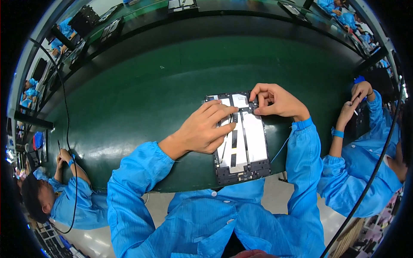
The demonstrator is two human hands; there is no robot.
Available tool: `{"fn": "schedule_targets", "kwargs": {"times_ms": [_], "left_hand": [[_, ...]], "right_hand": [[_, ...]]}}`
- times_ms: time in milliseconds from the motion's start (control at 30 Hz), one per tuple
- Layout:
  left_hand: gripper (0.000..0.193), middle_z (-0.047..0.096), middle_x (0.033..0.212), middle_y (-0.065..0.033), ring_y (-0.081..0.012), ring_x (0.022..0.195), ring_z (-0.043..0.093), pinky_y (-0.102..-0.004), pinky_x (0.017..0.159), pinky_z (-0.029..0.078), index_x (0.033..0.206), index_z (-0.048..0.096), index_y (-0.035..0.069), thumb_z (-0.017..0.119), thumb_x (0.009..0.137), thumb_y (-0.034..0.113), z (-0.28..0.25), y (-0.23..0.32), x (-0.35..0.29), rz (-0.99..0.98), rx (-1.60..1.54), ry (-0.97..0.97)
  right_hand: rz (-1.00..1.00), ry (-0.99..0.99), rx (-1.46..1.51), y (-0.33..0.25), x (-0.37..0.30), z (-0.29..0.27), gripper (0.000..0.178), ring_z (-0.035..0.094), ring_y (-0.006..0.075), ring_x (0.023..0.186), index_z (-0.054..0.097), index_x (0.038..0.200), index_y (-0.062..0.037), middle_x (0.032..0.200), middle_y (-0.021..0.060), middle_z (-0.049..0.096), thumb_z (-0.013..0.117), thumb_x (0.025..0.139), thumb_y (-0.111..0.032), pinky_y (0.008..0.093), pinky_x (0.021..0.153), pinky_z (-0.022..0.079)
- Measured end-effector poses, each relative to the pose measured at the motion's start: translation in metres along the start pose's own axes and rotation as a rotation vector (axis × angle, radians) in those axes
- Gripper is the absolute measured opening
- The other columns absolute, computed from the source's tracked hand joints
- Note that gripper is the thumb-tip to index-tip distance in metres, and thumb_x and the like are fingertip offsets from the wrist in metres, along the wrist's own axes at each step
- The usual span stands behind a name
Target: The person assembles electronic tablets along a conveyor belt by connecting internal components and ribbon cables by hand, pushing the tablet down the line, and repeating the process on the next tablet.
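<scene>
A tablet with its inside exposed (254,133) lies on the green bench near its front edge. It has silvery battery panels, a dark frame and black ribbon strips running lengthwise. My left hand (204,129) rests on its upper left part, fingers spread and pressed down on the inside. At the upper right corner, my right hand (277,102) has its thumb and index finger curled in at the frame, the other fingers bent. Whatever those fingertips grip is too small to make out.
The green bench top (142,81) curves around me. A raised dark shelf at the far side carries another opened tablet (182,5). Co-workers in blue sit at my left (81,202) and right (357,180). A thin blue cord (280,150) hangs beside my right sleeve.
</scene>
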State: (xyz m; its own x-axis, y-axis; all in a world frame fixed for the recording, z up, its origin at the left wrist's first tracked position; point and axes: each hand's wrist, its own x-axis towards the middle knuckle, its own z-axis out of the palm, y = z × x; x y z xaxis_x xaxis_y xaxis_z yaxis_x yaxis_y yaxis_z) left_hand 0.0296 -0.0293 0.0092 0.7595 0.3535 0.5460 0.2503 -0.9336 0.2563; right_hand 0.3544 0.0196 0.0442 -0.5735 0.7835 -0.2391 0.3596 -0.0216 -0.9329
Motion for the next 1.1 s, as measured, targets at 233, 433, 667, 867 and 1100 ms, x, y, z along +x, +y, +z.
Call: {"fn": "schedule_targets", "kwargs": {"times_ms": [233, 433, 667, 867, 1100], "left_hand": [[0.036, 0.064, 0.148, -0.0237, -0.0412, 0.137, 0.062, -0.0636, 0.122, 0.045, 0.114, 0.075, 0.008, 0.071, 0.079, 0.016, 0.000, 0.000, 0.000, -0.049, 0.054, 0.021], [0.023, 0.065, 0.142, -0.0234, -0.0416, 0.130, 0.063, -0.0619, 0.119, 0.047, 0.107, 0.071, 0.003, 0.071, 0.085, 0.010, -0.002, 0.001, 0.006, -0.136, 0.047, 0.113], [0.018, 0.068, 0.139, -0.0207, -0.0421, 0.129, 0.062, -0.0564, 0.113, 0.049, 0.106, 0.071, 0.003, 0.069, 0.088, 0.005, 0.000, -0.002, 0.007, -0.249, -0.002, 0.168], [0.026, 0.069, 0.140, -0.0190, -0.0430, 0.131, 0.061, -0.0538, 0.111, 0.049, 0.108, 0.080, 0.006, 0.071, 0.085, 0.000, 0.004, -0.007, 0.003, -0.303, -0.028, 0.107], [0.027, 0.071, 0.136, -0.0185, -0.0419, 0.126, 0.064, -0.0537, 0.111, 0.052, 0.100, 0.080, 0.005, 0.068, 0.078, -0.004, -0.002, -0.010, 0.008, -0.213, -0.029, 0.091]], "right_hand": [[-0.001, -0.006, -0.002, -0.001, 0.000, -0.001, 0.041, 0.065, 0.0083, 0.068, 0.071, 0.120, 0.0001, 0.078, 0.0037, 0.074, 0.090, 0.085, -0.006, 0.0233, 0.068, 0.045], [0.021, -0.021, -0.019, -0.006, 0.001, -0.002, 0.037, 0.062, 0.0070, 0.070, 0.069, 0.118, -0.0012, 0.076, 0.0012, 0.071, 0.090, 0.088, -0.004, 0.0254, 0.075, 0.047], [0.013, -0.024, -0.003, -0.005, -0.005, -0.002, 0.037, 0.063, 0.0062, 0.072, 0.070, 0.118, -0.0012, 0.076, 0.0006, 0.071, 0.091, 0.087, -0.004, 0.0248, 0.074, 0.047], [-0.091, -0.050, 0.091, 0.008, 0.002, 0.001, 0.038, 0.062, 0.0048, 0.073, 0.070, 0.119, 0.0001, 0.077, -0.0001, 0.071, 0.091, 0.088, -0.002, 0.0249, 0.072, 0.048], [-0.125, -0.023, 0.231, 0.017, 0.008, -0.003, 0.040, 0.064, 0.0062, 0.071, 0.069, 0.121, 0.0022, 0.076, 0.0032, 0.073, 0.091, 0.088, -0.002, 0.0244, 0.070, 0.046]]}}
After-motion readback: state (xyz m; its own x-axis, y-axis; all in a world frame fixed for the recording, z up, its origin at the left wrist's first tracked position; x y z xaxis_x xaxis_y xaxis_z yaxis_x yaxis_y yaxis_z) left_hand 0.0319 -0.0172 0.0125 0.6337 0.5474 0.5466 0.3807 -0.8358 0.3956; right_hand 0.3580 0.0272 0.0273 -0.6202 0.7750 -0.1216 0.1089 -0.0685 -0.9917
